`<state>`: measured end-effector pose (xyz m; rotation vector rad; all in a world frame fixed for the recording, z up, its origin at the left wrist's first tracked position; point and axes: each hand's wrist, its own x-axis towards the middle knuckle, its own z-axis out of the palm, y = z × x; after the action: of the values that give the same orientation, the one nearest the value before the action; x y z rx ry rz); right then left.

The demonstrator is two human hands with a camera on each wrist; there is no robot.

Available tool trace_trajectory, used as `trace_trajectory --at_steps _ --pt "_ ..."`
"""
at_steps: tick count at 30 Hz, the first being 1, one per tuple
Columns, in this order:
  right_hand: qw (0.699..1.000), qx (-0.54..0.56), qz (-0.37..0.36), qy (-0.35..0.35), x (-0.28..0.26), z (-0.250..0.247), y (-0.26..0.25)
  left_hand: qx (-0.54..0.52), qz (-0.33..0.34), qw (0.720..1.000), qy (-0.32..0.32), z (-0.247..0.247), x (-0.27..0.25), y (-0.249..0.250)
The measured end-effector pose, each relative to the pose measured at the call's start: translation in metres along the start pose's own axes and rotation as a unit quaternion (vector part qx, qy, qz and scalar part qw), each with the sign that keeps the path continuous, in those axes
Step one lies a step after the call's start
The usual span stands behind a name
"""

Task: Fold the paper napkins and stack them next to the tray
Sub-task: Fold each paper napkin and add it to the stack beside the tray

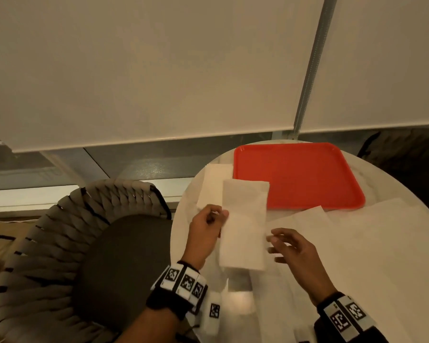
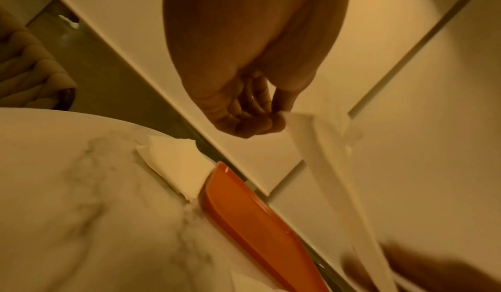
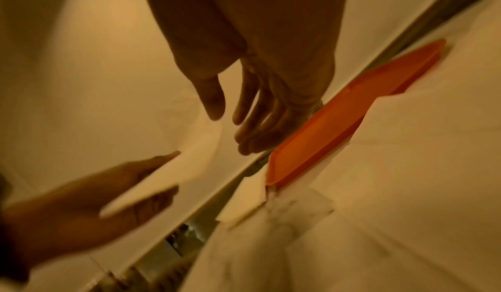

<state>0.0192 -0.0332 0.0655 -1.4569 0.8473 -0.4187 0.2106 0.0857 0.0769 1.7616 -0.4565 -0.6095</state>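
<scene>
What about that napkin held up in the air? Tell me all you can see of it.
The held napkin is a pale, off-white paper sheet folded into a tall rectangle, with a faint crease across its middle. It hangs above the round table, its top end overlapping the red tray in the head view. The left hand pinches its left edge between thumb and fingers; the open right hand is beside its right edge, and contact is unclear.

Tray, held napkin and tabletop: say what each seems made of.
Tray: probably moulded plastic, uniform red-orange with a rounded raised rim. Held napkin: thin matte paper, creased, pinched by the left hand. Tabletop: marble-like, pale with grey veining; real stone uncertain.
</scene>
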Motion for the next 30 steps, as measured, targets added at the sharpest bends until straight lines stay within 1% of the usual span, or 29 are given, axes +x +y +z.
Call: trace_trajectory --at_steps 2,4,6,9,10,12,14,17,19,20,22,23,24,25,27,28,30 --pt "0.993 -0.118 -0.008 0.016 0.008 0.003 0.018 0.004 -0.025 0.999 0.027 -0.014 0.043 -0.009" --pt "0.977 -0.210 -0.007 0.030 0.015 0.006 0.037 0.019 -0.044 0.998 0.040 -0.025 0.086 -0.017" --pt "0.954 -0.299 -0.016 0.008 0.018 0.011 0.057 0.043 -0.056 0.996 0.052 -0.032 0.125 -0.025" --pt "0.914 -0.405 -0.021 -0.028 0.020 0.022 0.089 0.096 -0.071 0.991 0.053 -0.033 0.173 -0.033" --pt "0.903 -0.429 -0.021 -0.030 0.021 0.025 0.098 0.123 -0.075 0.988 0.052 -0.031 0.186 -0.035" --pt "0.889 -0.455 0.006 -0.050 0.025 0.029 0.107 0.177 -0.089 0.979 0.049 -0.026 0.207 -0.038" --pt "0.873 -0.486 -0.012 -0.038 0.028 0.034 0.108 0.223 -0.097 0.969 0.045 -0.022 0.222 -0.043" --pt "0.859 -0.507 -0.057 -0.033 0.027 0.034 0.109 0.268 -0.099 0.958 0.038 -0.019 0.238 -0.055" --pt "0.850 -0.522 -0.071 -0.035 0.028 0.034 0.113 0.289 -0.106 0.951 0.037 -0.018 0.239 -0.060" --pt "0.849 -0.521 -0.078 -0.031 0.029 0.036 0.114 0.300 -0.106 0.947 0.043 -0.018 0.239 -0.062" --pt "0.846 -0.522 -0.105 0.000 0.030 0.039 0.116 0.310 -0.100 0.943 0.068 -0.018 0.232 -0.059" --pt "0.845 -0.522 -0.115 0.019 0.030 0.040 0.116 0.301 -0.093 0.945 0.084 -0.017 0.226 -0.055" --pt "0.850 -0.513 -0.114 0.023 0.029 0.041 0.115 0.281 -0.082 0.952 0.094 -0.017 0.216 -0.048" --pt "0.857 -0.500 -0.121 0.027 0.029 0.039 0.115 0.254 -0.066 0.961 0.091 -0.016 0.203 -0.041" --pt "0.880 -0.458 -0.123 0.038 0.027 0.035 0.110 0.200 -0.029 0.978 0.057 -0.011 0.165 -0.030" --pt "0.895 -0.427 -0.123 0.049 0.024 0.034 0.106 0.188 -0.019 0.982 0.025 -0.009 0.141 -0.027" --pt "0.924 -0.349 -0.128 0.087 0.019 0.031 0.100 0.171 -0.034 0.982 -0.068 -0.002 0.089 -0.024"
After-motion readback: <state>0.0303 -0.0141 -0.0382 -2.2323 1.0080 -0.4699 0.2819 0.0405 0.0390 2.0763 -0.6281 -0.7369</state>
